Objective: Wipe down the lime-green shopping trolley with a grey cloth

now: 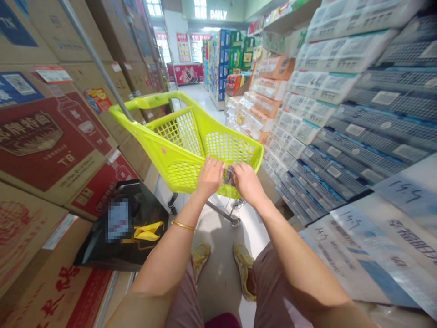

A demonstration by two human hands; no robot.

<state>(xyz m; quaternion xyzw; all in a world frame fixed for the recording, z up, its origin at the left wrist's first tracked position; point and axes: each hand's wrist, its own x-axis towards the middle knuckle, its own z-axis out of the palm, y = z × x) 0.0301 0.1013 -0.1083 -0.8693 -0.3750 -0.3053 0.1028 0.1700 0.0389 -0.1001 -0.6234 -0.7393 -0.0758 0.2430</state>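
A bright yellow-green plastic shopping cart (184, 157) with perforated walls stands in front of me, its handle at the far left. My left hand (211, 175) rests on the near edge of its basket, fingers curled over the edge. Right beside it, my right hand (244, 180) is closed on a small crumpled grey cloth (229, 176) against the same end of the cart. Part of the cloth is hidden under the fingers. Both hands are close together, nearly touching.
Stacked cardboard cartons (51, 136) line the left side. A black bag (136, 241) with a yellow ribbon stands by them. On the right rise piles of packaged tissues (314, 105). A metal pole (99, 64) crosses near the cart handle. Tiled floor (218, 255) lies under my shoes.
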